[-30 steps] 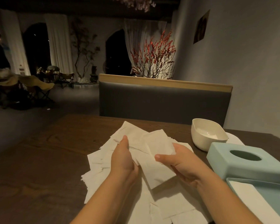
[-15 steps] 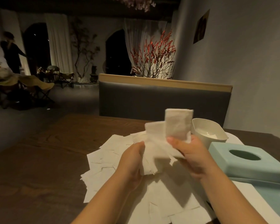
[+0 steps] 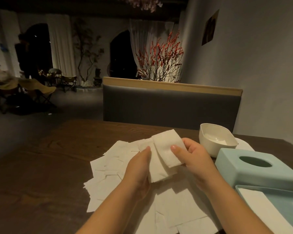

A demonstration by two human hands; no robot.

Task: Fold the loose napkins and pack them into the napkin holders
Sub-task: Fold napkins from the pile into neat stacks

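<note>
A folded white napkin [image 3: 166,152] is held between both hands just above the table. My left hand [image 3: 139,171] grips its left and lower edge. My right hand [image 3: 193,156] pinches its right side, thumb on top. Beneath them lies a spread pile of loose white napkins [image 3: 112,166] on the dark wooden table [image 3: 46,166]. To the right stands a pale blue napkin holder lid [image 3: 254,168] with an oval slot. Its open blue base [image 3: 284,205] at the lower right holds a white napkin [image 3: 260,208].
A white holder tub [image 3: 215,139] stands behind the blue lid, with its white lid [image 3: 245,144] lying flat beside it. A grey upholstered bench back [image 3: 169,105] runs along the table's far side. A person stands far off at the left.
Both hands lifted a napkin off the pile, raised it folded upright, and have now lowered it, folded over, closer to the table. The distant person moved about.
</note>
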